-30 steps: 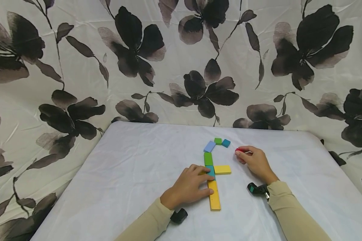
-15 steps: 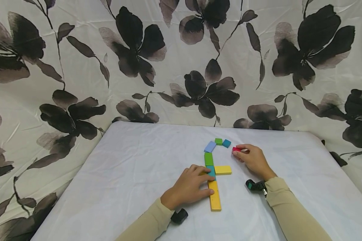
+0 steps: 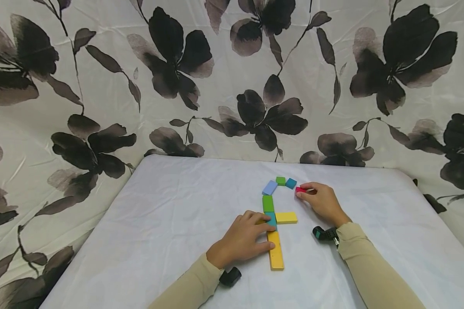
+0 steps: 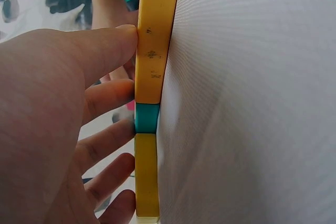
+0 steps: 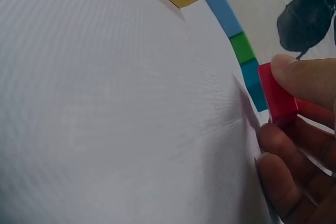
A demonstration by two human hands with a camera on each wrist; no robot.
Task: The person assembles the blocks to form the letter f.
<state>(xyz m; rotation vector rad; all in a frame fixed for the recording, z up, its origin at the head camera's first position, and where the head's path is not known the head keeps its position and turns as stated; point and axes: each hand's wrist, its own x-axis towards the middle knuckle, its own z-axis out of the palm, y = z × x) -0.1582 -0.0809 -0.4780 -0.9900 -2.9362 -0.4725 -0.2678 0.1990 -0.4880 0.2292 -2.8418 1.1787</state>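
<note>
My right hand (image 3: 325, 202) pinches a small red block (image 5: 278, 95) between thumb and fingers, just right of a small dark-teal block (image 3: 291, 183). My left hand (image 3: 241, 240) rests with its fingers spread on flat blocks. Its thumb touches a long orange-yellow block (image 3: 276, 259), and other fingertips touch a teal block (image 4: 147, 118) and a yellow block (image 4: 146, 177) that the hand mostly hides in the head view. Beyond the teal block lie a green block (image 3: 268, 203), a light blue block (image 3: 270, 187) and a small green block (image 3: 280, 180), curving right. Another yellow block (image 3: 287, 218) sticks out rightward.
A white cloth (image 3: 158, 206) covers the table. Behind it hangs a floral curtain (image 3: 216, 86). A black wrist device (image 3: 325, 234) sits by the right wrist and another black device (image 3: 230, 277) by the left.
My right hand has moved slightly left with the red block, bringing it closer to the dark-teal block. My left hand and the other blocks stay in place.
</note>
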